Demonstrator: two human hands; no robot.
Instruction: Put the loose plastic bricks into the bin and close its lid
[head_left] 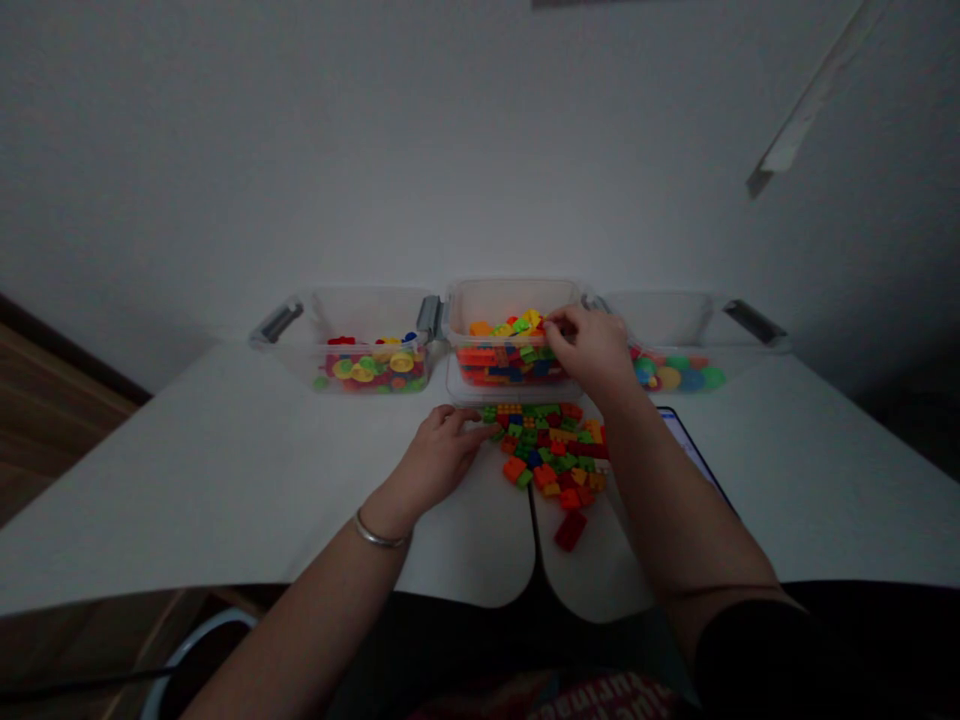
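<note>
Colourful plastic building bricks [544, 440] lie in a loose pile on the white table. My left hand [446, 450] rests at the pile's left edge, fingers stretched out and fingertips at a green brick. A clear plastic box [517, 295] behind the pile holds more bricks of the same kind. Over this box's right rim reaches my right hand [592, 345], thumb and forefinger pinched together near the bricks inside. A bit of red shows at those fingertips; whether it is held is too small to tell. One red brick [571, 531] lies apart at the front.
To the left stands a clear box [371, 310] with colourful small pieces; another clear box [660, 310] with round coloured pieces stands right. A phone [694, 450] lies beside my right forearm. The white table [225, 480] has a split at its front edge. A wall rises behind.
</note>
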